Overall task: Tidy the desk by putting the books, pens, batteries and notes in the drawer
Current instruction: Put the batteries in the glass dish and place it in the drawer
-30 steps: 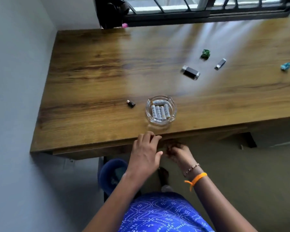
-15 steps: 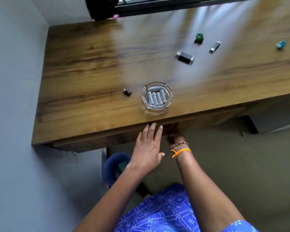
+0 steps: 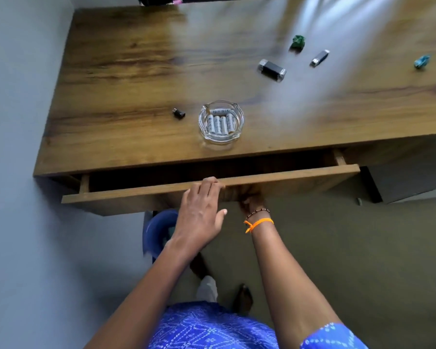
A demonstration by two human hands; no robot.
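Observation:
The wooden drawer (image 3: 300, 176) under the desk front stands pulled partly out, its inside dark. My left hand (image 3: 202, 210) lies over the drawer front, fingertips curled over its top edge. My right hand (image 3: 252, 200) grips the drawer front from below and is mostly hidden under it. On the desk (image 3: 126, 71) near the front edge sits a glass ashtray (image 3: 221, 122) with several white batteries (image 3: 220, 122) in it.
A small black cap (image 3: 179, 114) lies left of the ashtray. Farther back are a black-and-silver lighter (image 3: 271, 70), a small silver stick (image 3: 319, 58), a crumpled green paper (image 3: 298, 42) and a crumpled blue paper (image 3: 422, 61). A blue bin (image 3: 159, 233) stands under the desk. A grey wall is on the left.
The drawer has slid out from under the desk toward me. Both hands came back with its front edge, and my left fingers now hook over its top.

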